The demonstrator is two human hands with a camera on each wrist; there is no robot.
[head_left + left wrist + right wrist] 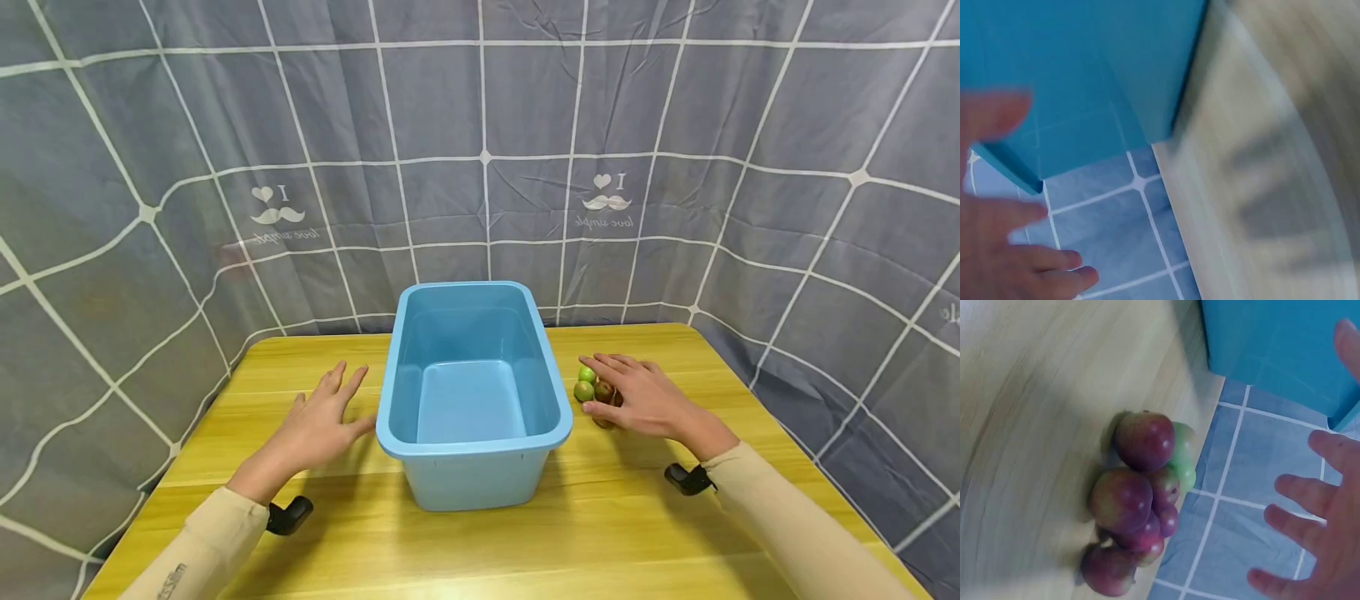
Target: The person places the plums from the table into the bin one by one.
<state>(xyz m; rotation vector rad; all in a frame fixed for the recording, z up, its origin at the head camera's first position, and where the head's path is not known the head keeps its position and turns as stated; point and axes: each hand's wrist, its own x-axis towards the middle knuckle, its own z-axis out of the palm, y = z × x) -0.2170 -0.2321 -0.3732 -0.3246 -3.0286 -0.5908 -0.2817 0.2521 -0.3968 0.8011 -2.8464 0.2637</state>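
A deep light-blue plastic tub (474, 479) stands in the middle of the wooden table, and its bare floor shows. To its left my left hand (318, 429) hovers with fingers spread, the thumb tip right at the tub's rim. On the other side, my right hand (637, 396) is held over a cluster of small round fruits, fingers stretched out and holding nothing. Dark red fruits (1121, 500) make up most of the cluster, with green ones (584, 391) at its far side. In the head view the right hand partly hides them.
The wooden table (480, 554) has rounded far corners. A grey curtain (442, 200) with white grid lines hangs behind it and along both sides. Each wrist carries a small black camera mount (288, 515) below the sleeve cuff.
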